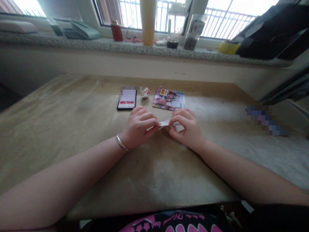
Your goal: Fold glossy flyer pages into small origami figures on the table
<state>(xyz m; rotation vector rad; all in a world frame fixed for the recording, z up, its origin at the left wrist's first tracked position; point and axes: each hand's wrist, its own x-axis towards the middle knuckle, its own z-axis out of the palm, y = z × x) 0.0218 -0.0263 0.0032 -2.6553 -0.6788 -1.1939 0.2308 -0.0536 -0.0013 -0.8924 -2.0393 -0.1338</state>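
Between my two hands stretches a small white strip of paper (164,122). My left hand (141,125), with a silver bangle (122,142) at the wrist, pinches its left end between thumb and forefinger. The right end is pinched by my right hand (187,127), whose curled fingers partly cover the paper. Just beyond my hands lie a phone (127,99) with a lit screen, a crumpled white and red wrapper (145,92) and a few colourful printed packets (169,98) stacked together.
The hands are over a pale brownish table (96,180). A blurred-out bluish object (265,120) lies at its right side. On the granite windowsill (130,48) behind stand a red container (117,31), a tall yellow cylinder (148,22), clear jars (192,32) and a dark bag (272,32).
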